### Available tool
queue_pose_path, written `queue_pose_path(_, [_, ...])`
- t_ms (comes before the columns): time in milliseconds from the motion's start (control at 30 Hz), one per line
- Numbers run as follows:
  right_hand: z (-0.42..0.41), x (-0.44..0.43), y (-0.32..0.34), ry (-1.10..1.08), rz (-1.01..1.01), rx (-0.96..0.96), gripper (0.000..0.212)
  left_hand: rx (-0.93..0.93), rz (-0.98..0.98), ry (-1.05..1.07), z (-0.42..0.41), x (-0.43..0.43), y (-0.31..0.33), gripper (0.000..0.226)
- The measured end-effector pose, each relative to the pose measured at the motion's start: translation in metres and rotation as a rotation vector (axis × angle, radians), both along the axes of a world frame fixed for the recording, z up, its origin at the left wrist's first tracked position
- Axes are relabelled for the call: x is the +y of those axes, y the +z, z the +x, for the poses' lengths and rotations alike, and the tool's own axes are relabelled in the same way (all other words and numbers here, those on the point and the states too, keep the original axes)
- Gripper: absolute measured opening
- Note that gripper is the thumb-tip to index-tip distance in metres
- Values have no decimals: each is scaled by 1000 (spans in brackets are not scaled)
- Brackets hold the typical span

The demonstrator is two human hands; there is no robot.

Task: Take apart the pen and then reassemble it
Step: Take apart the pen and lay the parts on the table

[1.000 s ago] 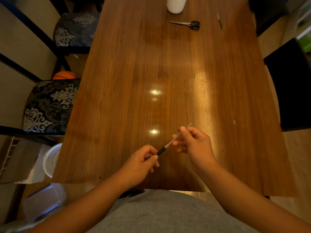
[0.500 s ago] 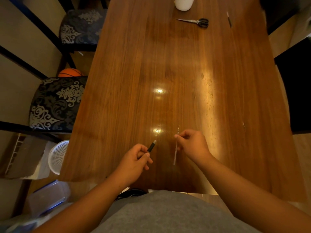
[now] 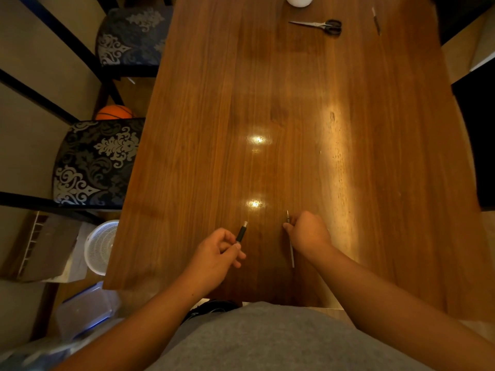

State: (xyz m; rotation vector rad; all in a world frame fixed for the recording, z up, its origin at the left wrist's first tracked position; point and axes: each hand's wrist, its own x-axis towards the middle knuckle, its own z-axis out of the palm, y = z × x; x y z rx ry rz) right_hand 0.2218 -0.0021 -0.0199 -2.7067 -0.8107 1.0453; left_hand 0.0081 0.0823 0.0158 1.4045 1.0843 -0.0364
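Note:
My left hand grips the black pen barrel, whose open end points away from me over the wooden table. My right hand pinches the thin pale ink refill near its tip end. The refill runs from just past my fingers back toward me, low over the table near its front edge. The two parts are apart, roughly a hand's width from each other. Whether the refill touches the wood I cannot tell.
Black-handled scissors, a white cylinder and a slim dark stick lie at the table's far end. Patterned chairs stand on the left, with a basketball, a white basket and a plastic box on the floor.
The refill came out of the barrel as my right hand pulled it away. My right hand then swung it to point away from me and lowered it toward the table.

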Motion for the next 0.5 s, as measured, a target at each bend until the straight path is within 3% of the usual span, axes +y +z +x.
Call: queue_pose_path(500, [4,3,-1,-1,-21,52,30,37,68,-142,6,11,-7,12])
